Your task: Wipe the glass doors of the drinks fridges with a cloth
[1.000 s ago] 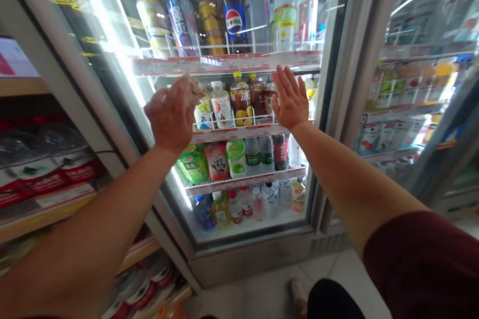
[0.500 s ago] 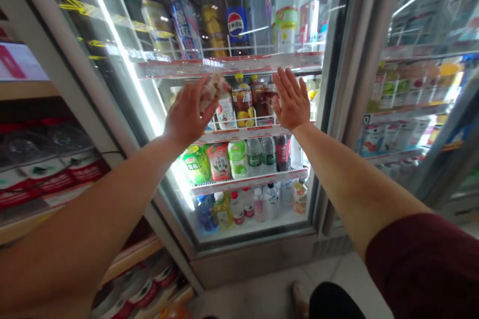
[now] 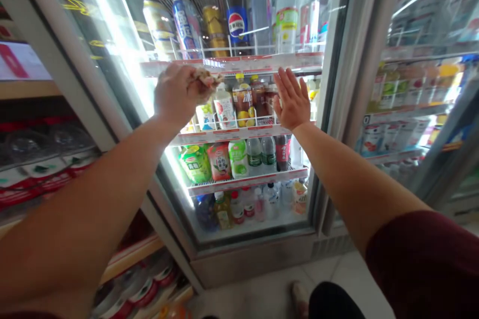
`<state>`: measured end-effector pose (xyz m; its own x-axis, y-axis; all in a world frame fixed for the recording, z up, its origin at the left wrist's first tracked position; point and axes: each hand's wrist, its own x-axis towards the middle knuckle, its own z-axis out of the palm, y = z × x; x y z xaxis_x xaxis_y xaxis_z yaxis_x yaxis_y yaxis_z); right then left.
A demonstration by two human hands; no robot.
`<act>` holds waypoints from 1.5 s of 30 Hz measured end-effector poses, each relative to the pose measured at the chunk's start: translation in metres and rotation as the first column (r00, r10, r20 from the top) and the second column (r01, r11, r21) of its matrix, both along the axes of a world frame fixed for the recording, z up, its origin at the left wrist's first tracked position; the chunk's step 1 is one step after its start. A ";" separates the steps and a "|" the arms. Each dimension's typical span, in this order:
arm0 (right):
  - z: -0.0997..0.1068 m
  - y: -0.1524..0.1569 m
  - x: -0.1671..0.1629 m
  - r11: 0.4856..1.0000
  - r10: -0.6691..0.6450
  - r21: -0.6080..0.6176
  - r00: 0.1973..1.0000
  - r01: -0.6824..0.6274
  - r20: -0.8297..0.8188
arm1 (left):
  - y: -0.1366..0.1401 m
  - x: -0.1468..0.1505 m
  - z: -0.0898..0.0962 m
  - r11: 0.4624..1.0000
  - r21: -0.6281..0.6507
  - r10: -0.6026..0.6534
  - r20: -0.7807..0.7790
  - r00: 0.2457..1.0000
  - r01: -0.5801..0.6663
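My left hand (image 3: 175, 93) is closed around a crumpled, light brown cloth (image 3: 205, 79), part of which sticks out on the right side of the fingers. It is at the glass door (image 3: 187, 254) of a drinks fridge, in front of the left end of the second shelf. Farther right, my right hand (image 3: 292, 102) lies flat with fingers spread, its palm toward the same glass. Behind the glass between the hands stand bottles of brown tea (image 3: 243, 102) with yellow caps and a white bottle (image 3: 224, 109).
Dark cola (image 3: 235, 20) and cans (image 3: 187, 27) fill the fridge's top shelf; more drinks stand below. At left, a wooden shelf (image 3: 127, 256) holds packed bottles. Another fridge (image 3: 407, 109) is on the right. A shoe and a dark trouser leg (image 3: 333, 301) show on the floor.
My left hand has moved left with the cloth and turned, so more of the bottles behind it show. My right hand has stayed in place.
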<state>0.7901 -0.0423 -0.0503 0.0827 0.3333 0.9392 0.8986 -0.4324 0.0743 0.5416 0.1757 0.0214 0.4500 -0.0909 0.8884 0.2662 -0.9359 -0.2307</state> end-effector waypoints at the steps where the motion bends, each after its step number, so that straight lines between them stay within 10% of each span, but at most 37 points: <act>1: 0.000 0.000 0.000 1.000 0.005 0.006 1.000 -0.005 0.003 | -0.001 -0.001 -0.002 0.999 0.024 0.036 0.072 0.997 -0.038; 9: 0.000 0.001 0.000 1.000 0.011 0.019 1.000 -0.011 0.014 | -0.010 0.008 -0.018 0.983 -0.122 0.157 0.155 0.975 -0.139; 18: -0.001 0.001 0.000 1.000 0.016 0.019 1.000 -0.017 0.021 | 0.004 -0.021 -0.036 0.997 0.041 0.074 -0.022 0.997 -0.073; 27: -0.001 -0.001 -0.002 0.999 0.029 0.039 1.000 -0.029 0.009 | -0.002 -0.025 -0.012 0.999 -0.033 0.001 0.250 0.968 0.007; 34: 0.000 -0.002 -0.005 0.999 -0.005 0.033 1.000 0.005 0.004 | -0.020 -0.020 0.000 0.967 -0.252 -0.016 0.042 0.999 0.026; 38: 0.000 -0.002 -0.005 1.000 0.001 0.029 1.000 -0.001 0.004 | -0.020 -0.029 0.012 0.991 -0.129 0.033 -0.088 0.996 -0.044; 45: -0.001 0.000 -0.001 0.999 0.000 0.039 0.999 -0.001 0.036 | -0.007 -0.028 -0.003 0.991 -0.131 0.047 0.128 0.991 -0.030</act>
